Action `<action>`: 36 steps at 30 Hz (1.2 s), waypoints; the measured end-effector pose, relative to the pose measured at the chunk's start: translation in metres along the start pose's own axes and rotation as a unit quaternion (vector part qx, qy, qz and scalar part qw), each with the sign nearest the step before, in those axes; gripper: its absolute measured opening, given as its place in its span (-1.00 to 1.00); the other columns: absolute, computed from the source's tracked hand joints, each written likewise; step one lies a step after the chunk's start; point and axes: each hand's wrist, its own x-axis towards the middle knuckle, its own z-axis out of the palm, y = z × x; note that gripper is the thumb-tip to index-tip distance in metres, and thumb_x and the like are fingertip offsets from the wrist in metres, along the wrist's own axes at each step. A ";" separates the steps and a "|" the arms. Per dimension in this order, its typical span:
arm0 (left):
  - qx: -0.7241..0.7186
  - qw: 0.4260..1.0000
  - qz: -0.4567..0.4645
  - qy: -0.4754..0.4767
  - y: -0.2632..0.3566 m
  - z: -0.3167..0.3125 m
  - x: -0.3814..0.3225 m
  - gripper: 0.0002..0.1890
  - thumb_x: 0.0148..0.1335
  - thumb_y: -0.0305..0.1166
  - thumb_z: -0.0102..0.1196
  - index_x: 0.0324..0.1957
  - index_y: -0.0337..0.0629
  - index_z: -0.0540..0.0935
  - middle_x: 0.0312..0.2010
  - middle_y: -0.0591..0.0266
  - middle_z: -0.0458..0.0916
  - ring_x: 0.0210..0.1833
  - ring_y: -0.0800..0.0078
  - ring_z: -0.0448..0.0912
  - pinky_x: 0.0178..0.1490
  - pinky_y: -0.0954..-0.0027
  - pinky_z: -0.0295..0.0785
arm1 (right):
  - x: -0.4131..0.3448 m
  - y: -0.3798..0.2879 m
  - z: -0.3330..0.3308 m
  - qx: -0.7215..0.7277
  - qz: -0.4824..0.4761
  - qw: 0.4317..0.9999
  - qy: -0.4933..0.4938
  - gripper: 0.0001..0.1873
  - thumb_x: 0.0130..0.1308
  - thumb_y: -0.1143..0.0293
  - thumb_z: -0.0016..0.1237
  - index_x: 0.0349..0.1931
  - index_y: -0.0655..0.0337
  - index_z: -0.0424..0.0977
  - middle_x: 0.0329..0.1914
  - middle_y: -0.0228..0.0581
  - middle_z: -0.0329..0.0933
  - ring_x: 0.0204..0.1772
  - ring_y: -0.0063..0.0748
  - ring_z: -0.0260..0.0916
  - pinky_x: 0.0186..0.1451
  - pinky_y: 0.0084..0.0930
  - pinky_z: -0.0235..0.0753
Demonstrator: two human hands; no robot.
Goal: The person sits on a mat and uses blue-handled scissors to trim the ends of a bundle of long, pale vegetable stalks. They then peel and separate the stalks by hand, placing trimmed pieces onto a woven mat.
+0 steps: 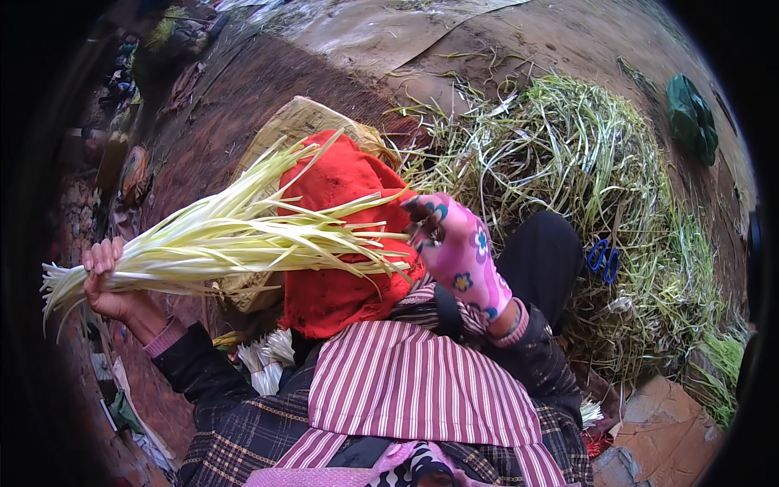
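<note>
My bare left hand (114,301) grips a large bunch of yellow chives (243,243) near its white stem ends, raised at the left. The pale leaves fan out to the right, over a red cloth (347,304) spread across my lap. My right hand (457,252), in a pink floral glove, is at the leaf tips with its fingers bent. Blur hides whether any leaf is pinched between them. A yellowish woven sack (304,119) shows beyond the red cloth.
A big heap of leaf trimmings (584,140) lies ahead and to the right, with blue-handled scissors (602,259) on it. Bundled white stems (268,362) sit by my left side. A green plastic bag (691,119) lies far right; flattened cardboard (663,426) is near right.
</note>
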 end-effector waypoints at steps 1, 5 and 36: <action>0.001 1.000 0.000 -0.002 0.000 0.001 0.000 -0.80 -0.13 -0.54 0.02 -0.43 -0.07 0.32 -0.55 0.36 0.35 -0.44 0.54 0.28 -0.19 0.44 0.16 | -0.003 -0.008 -0.001 0.003 -0.061 0.998 -0.021 -0.72 0.02 0.56 0.16 -0.20 0.22 0.49 -0.27 -0.14 0.52 -0.23 -0.17 0.55 -0.21 -0.38 0.54; -0.001 1.000 0.001 -0.006 -0.003 0.007 0.000 -0.80 -0.13 -0.54 0.02 -0.43 -0.08 0.33 -0.54 0.36 0.35 -0.44 0.54 0.29 -0.19 0.43 0.17 | 0.002 -0.032 0.018 -0.124 -0.079 0.987 -0.065 -0.69 -0.03 0.28 0.23 -0.29 0.19 0.50 -0.30 -0.12 0.48 -0.24 -0.09 0.48 -0.17 -0.21 0.41; 0.034 0.999 0.037 0.010 0.026 -0.008 0.017 -0.83 -0.11 -0.53 0.04 -0.41 -0.12 0.39 -0.54 0.34 0.37 -0.43 0.51 0.31 -0.16 0.39 0.19 | -0.021 0.032 0.027 0.039 0.102 0.988 -0.114 -0.71 0.16 0.42 0.12 -0.10 0.26 0.50 -0.15 -0.08 0.58 -0.13 -0.12 0.57 -0.10 -0.36 0.54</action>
